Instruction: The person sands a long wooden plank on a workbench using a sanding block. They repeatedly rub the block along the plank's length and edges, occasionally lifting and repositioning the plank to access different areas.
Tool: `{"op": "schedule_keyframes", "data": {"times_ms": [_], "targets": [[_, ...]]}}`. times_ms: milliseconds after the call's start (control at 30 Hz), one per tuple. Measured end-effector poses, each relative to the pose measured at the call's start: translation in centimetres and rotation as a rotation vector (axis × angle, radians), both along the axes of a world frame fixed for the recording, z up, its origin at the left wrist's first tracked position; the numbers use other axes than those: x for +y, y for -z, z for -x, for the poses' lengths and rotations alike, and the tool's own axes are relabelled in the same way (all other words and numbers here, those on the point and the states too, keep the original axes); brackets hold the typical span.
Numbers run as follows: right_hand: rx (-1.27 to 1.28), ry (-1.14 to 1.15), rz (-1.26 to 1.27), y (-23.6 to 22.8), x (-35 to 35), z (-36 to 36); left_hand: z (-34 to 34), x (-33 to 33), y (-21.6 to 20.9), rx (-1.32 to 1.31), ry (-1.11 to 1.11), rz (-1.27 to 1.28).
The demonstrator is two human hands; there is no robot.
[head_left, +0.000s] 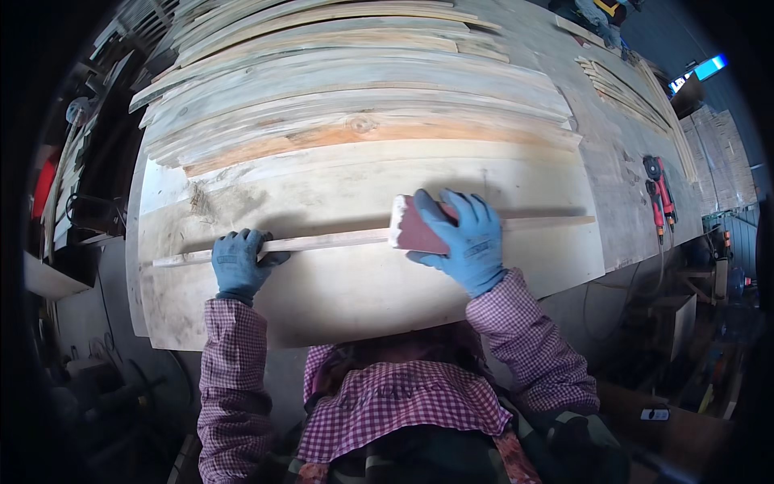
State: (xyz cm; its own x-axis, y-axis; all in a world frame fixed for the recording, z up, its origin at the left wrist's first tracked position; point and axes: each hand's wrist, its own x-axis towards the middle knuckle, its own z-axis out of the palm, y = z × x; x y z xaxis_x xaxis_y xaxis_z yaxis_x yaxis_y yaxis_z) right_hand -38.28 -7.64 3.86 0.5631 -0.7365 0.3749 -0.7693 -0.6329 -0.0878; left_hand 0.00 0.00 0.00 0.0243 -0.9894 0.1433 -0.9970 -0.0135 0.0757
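A long, thin wooden strip lies crosswise over the pale plywood sheet. Toward its left end, my left hand in a blue-grey glove is closed around the strip. My right hand, gloved the same way, grips a sanding block with a dark red abrasive face and a ragged white edge. The block rests over the strip right of its middle and hides that stretch of wood. The strip's right end shows beyond my right hand.
Stacked wooden boards fill the far side of the table. Red and black power tools with a cable lie at the right edge. Thin strips lie at the far right, near another person. Dark machinery stands lower left.
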Motion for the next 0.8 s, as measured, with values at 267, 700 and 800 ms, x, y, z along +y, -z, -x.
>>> {"op": "schedule_keyframes", "data": {"times_ms": [267,700,800], "targets": [[0.033,0.492,-0.399,-1.7,-3.5,21.6,-0.5,-0.6,0.5,-0.015,0.021,0.076],[0.251,-0.055,-1.216,-6.5,-10.0,4.5,-1.1,0.0,0.6,-0.032,0.021,0.039],[0.424,0.359,-1.052,-9.5,-9.8,17.6,-0.2,-0.8,0.9,-0.012,0.051,0.113]]}}
